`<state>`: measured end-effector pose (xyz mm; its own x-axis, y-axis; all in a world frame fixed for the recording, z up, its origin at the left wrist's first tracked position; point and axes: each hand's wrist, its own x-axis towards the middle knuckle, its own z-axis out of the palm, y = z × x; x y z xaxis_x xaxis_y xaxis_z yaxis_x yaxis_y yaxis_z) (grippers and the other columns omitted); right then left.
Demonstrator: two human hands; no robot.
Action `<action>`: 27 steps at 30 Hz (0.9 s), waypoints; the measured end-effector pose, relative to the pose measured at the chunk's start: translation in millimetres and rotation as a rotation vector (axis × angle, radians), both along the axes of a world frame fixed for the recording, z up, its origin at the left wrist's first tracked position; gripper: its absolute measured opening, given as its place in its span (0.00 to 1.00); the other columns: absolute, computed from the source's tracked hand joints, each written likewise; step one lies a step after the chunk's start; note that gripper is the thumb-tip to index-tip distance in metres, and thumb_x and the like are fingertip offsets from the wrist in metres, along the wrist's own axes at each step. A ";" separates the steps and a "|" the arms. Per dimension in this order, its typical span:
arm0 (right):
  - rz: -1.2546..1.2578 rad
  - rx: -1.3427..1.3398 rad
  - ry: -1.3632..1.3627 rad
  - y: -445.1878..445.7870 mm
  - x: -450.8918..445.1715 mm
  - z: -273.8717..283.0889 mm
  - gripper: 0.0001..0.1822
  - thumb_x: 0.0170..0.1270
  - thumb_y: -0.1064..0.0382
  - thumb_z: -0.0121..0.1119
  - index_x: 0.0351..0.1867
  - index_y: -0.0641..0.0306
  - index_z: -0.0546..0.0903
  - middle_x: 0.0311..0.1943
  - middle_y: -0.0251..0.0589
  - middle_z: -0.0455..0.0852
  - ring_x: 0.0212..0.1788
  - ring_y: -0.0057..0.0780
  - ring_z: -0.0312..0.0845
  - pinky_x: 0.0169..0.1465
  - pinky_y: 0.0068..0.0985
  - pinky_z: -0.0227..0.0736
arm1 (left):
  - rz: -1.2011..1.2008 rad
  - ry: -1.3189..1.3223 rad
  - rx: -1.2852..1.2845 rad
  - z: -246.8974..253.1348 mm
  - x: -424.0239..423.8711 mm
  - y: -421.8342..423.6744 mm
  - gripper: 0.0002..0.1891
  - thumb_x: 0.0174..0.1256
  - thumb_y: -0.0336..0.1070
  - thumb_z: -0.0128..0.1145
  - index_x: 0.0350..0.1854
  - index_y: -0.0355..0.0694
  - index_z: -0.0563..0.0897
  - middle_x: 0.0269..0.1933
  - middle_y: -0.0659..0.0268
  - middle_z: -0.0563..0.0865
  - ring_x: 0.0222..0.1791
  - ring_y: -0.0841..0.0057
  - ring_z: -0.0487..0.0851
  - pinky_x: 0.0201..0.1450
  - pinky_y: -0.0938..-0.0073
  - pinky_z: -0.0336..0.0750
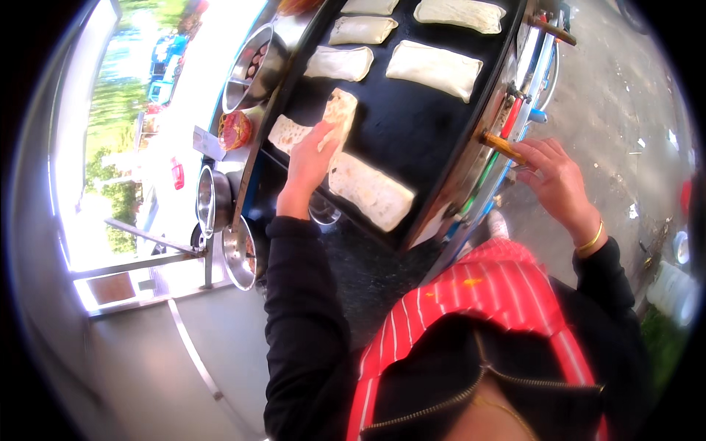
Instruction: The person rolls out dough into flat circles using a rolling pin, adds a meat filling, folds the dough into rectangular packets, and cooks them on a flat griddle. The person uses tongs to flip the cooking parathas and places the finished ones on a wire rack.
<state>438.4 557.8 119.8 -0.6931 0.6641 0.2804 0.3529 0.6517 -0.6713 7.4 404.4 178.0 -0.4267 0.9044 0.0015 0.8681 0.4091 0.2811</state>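
My left hand (310, 162) grips a browned, folded flatbread (341, 109) above the near part of a black griddle (386, 140). Beneath and beside that hand, a second browned flatbread (288, 132) shows at the griddle's left edge. A larger filled flatbread (370, 190) with light brown spots lies close to the near end. My right hand (551, 171) has its thumb and fingers around a wooden handle (502, 146) at the griddle's right side. Farther up lie several paler, folded dough parcels, among them a wide one (436, 69) and a smaller one (339, 63).
Steel bowls (255, 69) line the left side, one with round pink slices. Below them stand a second bowl (214, 201) and a third (240, 253). Coloured hoses or pipes (512, 118) run along the right side, with another wooden handle (551, 30) farther up.
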 end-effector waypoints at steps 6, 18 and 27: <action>0.260 0.128 -0.187 22.8 -8.2 -15.0 0.25 0.48 0.72 0.71 0.52 0.59 0.83 0.48 0.37 0.84 0.53 0.41 0.78 0.52 0.37 0.78 | 0.346 0.037 0.045 18.2 -14.7 -48.9 0.15 0.69 0.39 0.65 0.56 0.45 0.88 0.43 0.60 0.93 0.44 0.76 0.90 0.51 0.77 0.79; 0.333 -0.144 -0.109 55.9 22.3 20.5 0.17 0.52 0.80 0.65 0.44 0.65 0.84 0.36 0.43 0.84 0.38 0.38 0.83 0.44 0.31 0.78 | 0.280 0.046 0.079 25.5 -5.0 -10.6 0.15 0.72 0.40 0.58 0.56 0.44 0.87 0.51 0.49 0.89 0.53 0.55 0.87 0.58 0.65 0.78; -0.333 -0.404 0.927 50.4 169.9 84.8 0.16 0.72 0.68 0.60 0.58 0.72 0.79 0.46 0.50 0.90 0.48 0.37 0.89 0.47 0.25 0.85 | -0.259 -0.815 0.383 47.2 144.4 -60.3 0.09 0.79 0.29 0.52 0.46 0.30 0.84 0.30 0.62 0.86 0.35 0.75 0.87 0.46 0.76 0.79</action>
